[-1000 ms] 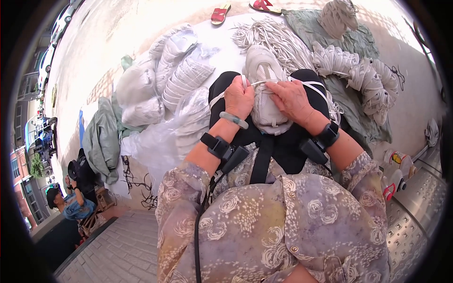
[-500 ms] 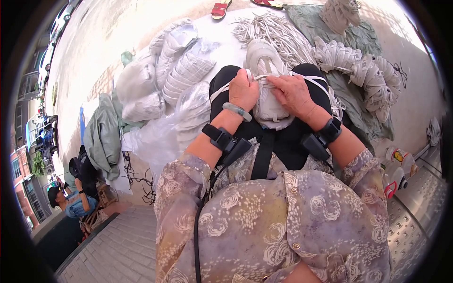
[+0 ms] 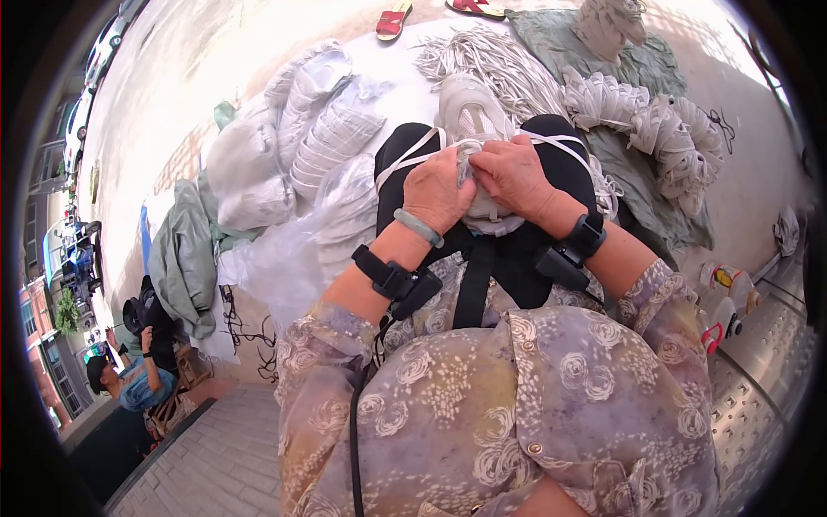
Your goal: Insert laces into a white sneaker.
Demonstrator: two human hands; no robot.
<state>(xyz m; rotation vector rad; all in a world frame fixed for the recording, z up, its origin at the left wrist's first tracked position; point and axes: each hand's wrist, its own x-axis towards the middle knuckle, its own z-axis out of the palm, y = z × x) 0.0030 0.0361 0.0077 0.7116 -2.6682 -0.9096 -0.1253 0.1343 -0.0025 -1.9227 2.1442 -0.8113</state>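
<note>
A pale beige and white shoe upper (image 3: 469, 108) lies between my knees, its rounded end pointing away from me. Over its lacing area, my left hand (image 3: 438, 188) is closed on the near left edge of the shoe. Against it, my right hand (image 3: 515, 177) has thumb and fingers pinched together at the lacing, where a white shoelace (image 3: 412, 159) runs. Loose lengths of the lace trail across both black-clad knees. The exact spot where the fingertips meet is partly hidden by the fingers.
Bundled white shoe uppers (image 3: 332, 142) and clear plastic lie to the left. Beyond the shoe is a heap of white laces (image 3: 487, 65). More stacked uppers (image 3: 676, 142) rest on green cloth (image 3: 655, 65) at right. Another person (image 3: 138, 375) sits at far left.
Both hands have come closer together over the shoe's lacing. The right fingers, earlier extended on the shoe, are now curled into a pinch.
</note>
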